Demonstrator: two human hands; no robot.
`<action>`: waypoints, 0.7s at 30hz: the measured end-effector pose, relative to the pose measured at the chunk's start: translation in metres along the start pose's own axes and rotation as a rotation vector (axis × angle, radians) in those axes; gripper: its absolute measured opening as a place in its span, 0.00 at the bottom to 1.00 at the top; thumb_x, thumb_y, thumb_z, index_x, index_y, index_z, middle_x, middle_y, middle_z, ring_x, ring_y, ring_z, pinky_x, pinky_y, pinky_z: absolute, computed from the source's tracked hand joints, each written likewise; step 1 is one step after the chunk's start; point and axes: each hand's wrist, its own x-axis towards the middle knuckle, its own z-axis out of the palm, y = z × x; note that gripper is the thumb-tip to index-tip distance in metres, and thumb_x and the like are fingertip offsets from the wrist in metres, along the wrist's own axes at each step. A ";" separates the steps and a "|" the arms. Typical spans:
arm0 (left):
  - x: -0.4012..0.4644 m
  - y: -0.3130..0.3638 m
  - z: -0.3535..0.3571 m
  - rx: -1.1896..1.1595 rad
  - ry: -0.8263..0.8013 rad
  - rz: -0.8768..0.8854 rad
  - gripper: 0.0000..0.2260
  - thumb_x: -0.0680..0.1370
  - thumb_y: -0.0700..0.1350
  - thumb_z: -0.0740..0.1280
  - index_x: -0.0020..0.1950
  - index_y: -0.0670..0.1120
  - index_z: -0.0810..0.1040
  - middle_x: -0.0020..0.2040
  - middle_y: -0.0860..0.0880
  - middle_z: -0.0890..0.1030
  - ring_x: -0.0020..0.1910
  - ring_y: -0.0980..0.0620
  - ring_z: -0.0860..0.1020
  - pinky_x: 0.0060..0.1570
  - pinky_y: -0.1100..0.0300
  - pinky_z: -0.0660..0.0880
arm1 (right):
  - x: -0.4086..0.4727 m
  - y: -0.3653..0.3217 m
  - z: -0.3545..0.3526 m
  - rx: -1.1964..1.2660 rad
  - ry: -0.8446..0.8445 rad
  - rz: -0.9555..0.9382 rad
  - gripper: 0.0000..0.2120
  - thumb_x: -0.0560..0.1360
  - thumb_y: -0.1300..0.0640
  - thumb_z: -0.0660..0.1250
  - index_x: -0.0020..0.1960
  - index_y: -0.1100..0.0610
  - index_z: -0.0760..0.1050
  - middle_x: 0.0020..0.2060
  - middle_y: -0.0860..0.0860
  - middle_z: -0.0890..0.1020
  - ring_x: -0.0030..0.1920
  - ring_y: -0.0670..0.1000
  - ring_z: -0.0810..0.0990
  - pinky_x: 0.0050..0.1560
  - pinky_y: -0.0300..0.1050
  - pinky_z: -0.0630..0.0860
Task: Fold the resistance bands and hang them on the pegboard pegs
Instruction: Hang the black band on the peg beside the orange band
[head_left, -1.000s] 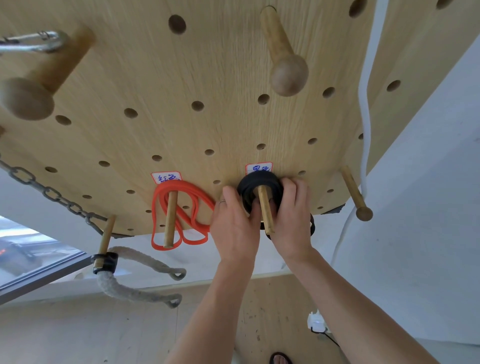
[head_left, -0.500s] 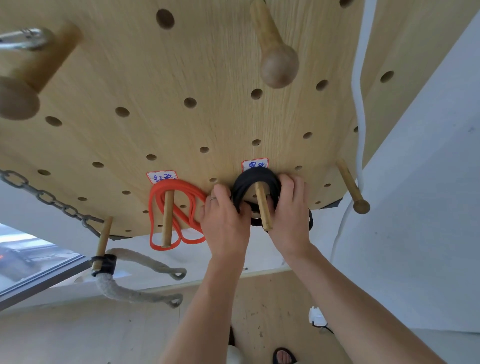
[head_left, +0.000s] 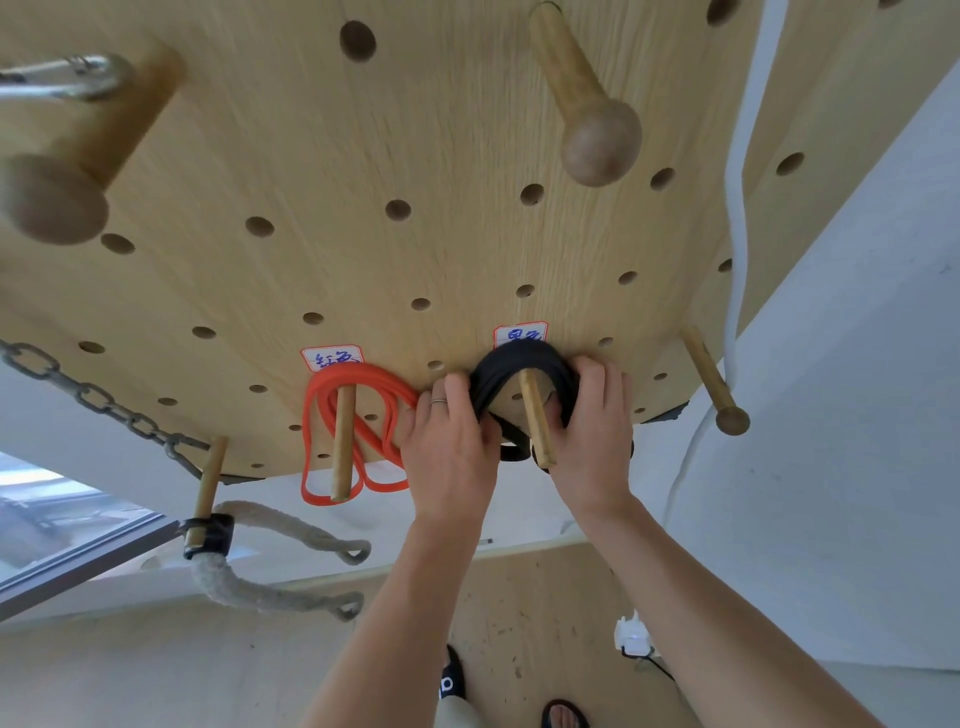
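Wooden pegboard, red band and black band on pegs

2 resistance bands: 1 orange, 1 black. 6 pegs on the pegboard, 2 labels, 2 hands.

One folded band hangs on a peg of the pegboard; right of it, another band loops over the neighbouring peg, between left hand and right hand.
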 end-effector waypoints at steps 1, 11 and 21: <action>0.000 0.000 0.000 0.004 0.003 0.005 0.16 0.68 0.37 0.72 0.49 0.44 0.68 0.40 0.46 0.78 0.38 0.41 0.76 0.42 0.48 0.73 | 0.001 0.000 0.000 0.029 0.001 0.030 0.15 0.73 0.66 0.72 0.58 0.61 0.73 0.52 0.56 0.77 0.52 0.56 0.74 0.45 0.51 0.77; -0.002 0.013 0.009 0.029 0.015 -0.021 0.24 0.66 0.38 0.74 0.57 0.44 0.67 0.47 0.43 0.76 0.45 0.40 0.77 0.46 0.48 0.75 | -0.008 -0.002 0.008 -0.025 0.036 0.127 0.17 0.72 0.62 0.74 0.57 0.62 0.72 0.50 0.56 0.76 0.51 0.55 0.70 0.45 0.54 0.76; -0.005 0.006 0.012 0.014 0.032 0.000 0.20 0.69 0.33 0.72 0.56 0.44 0.68 0.47 0.43 0.76 0.43 0.40 0.77 0.44 0.48 0.75 | -0.023 -0.005 0.015 -0.017 -0.036 0.208 0.12 0.72 0.66 0.72 0.52 0.61 0.72 0.47 0.56 0.76 0.45 0.60 0.76 0.42 0.58 0.79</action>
